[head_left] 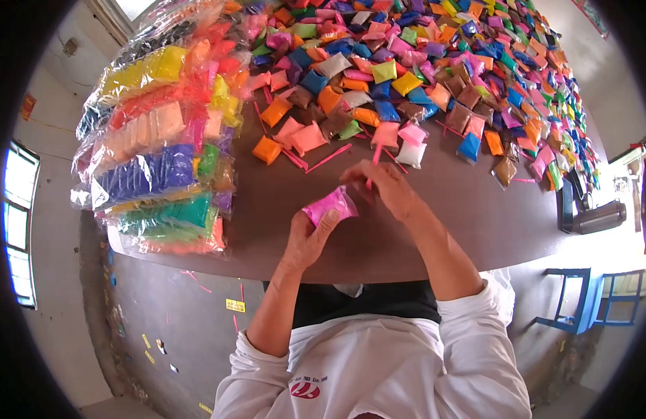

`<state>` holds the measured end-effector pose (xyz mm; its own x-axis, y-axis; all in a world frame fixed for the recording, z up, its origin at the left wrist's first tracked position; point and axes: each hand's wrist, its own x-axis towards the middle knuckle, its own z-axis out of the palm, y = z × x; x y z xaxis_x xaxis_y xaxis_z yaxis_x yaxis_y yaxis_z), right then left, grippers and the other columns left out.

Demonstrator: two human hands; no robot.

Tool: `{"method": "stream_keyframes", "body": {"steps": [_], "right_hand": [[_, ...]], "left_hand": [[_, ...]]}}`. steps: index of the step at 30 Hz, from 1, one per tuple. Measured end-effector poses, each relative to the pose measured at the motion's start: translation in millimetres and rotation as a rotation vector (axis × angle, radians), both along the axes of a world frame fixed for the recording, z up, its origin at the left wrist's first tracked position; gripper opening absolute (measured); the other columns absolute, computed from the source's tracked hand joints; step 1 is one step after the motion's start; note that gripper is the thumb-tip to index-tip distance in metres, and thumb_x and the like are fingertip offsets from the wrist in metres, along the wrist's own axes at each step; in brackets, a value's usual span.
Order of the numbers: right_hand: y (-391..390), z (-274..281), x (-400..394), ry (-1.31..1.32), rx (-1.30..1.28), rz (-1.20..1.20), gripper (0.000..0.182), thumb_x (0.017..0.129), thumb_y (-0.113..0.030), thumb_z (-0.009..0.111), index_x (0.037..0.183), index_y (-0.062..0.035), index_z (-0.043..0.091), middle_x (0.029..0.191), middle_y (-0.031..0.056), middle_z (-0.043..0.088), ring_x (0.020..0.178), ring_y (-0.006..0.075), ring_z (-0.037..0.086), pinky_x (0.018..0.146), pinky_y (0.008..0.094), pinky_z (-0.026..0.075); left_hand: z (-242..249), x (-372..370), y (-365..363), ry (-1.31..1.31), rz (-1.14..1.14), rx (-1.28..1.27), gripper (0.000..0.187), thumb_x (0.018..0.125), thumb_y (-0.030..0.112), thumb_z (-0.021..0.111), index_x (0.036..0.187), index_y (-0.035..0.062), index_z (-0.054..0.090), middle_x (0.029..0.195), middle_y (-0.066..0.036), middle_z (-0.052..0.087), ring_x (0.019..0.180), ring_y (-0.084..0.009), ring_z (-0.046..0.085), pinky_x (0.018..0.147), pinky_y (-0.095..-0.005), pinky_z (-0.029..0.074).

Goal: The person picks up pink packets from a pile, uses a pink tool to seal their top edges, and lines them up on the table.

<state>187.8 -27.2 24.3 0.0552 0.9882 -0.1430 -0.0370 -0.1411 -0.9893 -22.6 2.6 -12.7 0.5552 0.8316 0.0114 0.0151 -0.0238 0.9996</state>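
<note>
We found the magenta sachet (328, 205) in the left hand (310, 232), raised over the near part of the brown surface (518, 223). That hand was closed, its thumb pressed across the sachet's near side and its fingers mostly hidden beneath.

We noted the sachet's long axis slanting away and to the right, so that its free clear end pointed toward the right hand (391, 187). The right hand lay just beyond and to the right of that end, apart from it, with fingers partly curled. A slim pink plastic stick (369, 184) showed at those fingers; we could not tell whether they gripped it.

Past the right hand, we recorded a white sachet (411, 153) at the edge of a heap of coloured sachets (385, 73). Bulk bags of sachets (145, 167) stood stacked on the left.
</note>
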Motion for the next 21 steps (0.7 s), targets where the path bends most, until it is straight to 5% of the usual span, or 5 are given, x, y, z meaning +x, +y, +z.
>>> {"method": "stream_keyframes", "body": {"steps": [3,6,9,15,21], "right_hand": [[-4,-6,13,-0.064,0.177,-0.034,0.055,0.101,-0.047,0.033,0.104,-0.0064,0.07,0.081,-0.0002,0.062,0.069,0.0067,0.053,0.056,0.0223,0.033],[-11,1,10,0.005,0.249,-0.133,0.053,0.104,-0.041,0.032,0.102,-0.004,0.07,0.085,-0.0007,0.062,0.075,0.0097,0.052,0.073,0.028,0.04],[-8,-7,9,0.022,0.287,-0.148,0.054,0.104,-0.044,0.035,0.099,-0.0028,0.069,0.084,0.001,0.063,0.074,0.0103,0.052,0.072,0.0265,0.042],[-10,-11,4,0.385,0.261,-0.031,0.029,0.098,-0.03,0.061,0.102,-0.0017,0.065,0.087,0.0048,0.065,0.072,0.011,0.058,0.068,0.0226,0.048],[-9,-12,-10,0.42,0.311,0.055,0.02,0.092,-0.015,0.07,0.104,0.0001,0.065,0.09,0.0065,0.068,0.082,0.0135,0.066,0.074,0.0284,0.055]], "left_hand": [[2,2,-1,-0.065,0.054,-0.017,0.043,0.096,0.046,0.062,0.095,0.0025,0.065,0.085,0.004,0.059,0.079,-0.0062,0.049,0.069,-0.0243,0.041],[-2,0,4,-0.071,0.05,-0.001,0.043,0.096,0.046,0.061,0.095,0.0033,0.066,0.086,0.003,0.059,0.08,-0.0063,0.05,0.071,-0.0235,0.041],[4,3,3,-0.087,0.048,0.034,0.048,0.097,0.05,0.057,0.094,0.0031,0.066,0.085,0.001,0.061,0.08,-0.0074,0.051,0.072,-0.025,0.041],[-2,-2,6,-0.045,0.035,0.048,0.051,0.097,0.052,0.055,0.097,0.002,0.066,0.086,-0.001,0.062,0.082,-0.0092,0.053,0.076,-0.0262,0.042],[4,3,4,-0.104,0.034,0.035,0.049,0.098,0.05,0.054,0.098,0.0017,0.066,0.088,-0.001,0.062,0.083,-0.0097,0.053,0.077,-0.0263,0.043]]}}
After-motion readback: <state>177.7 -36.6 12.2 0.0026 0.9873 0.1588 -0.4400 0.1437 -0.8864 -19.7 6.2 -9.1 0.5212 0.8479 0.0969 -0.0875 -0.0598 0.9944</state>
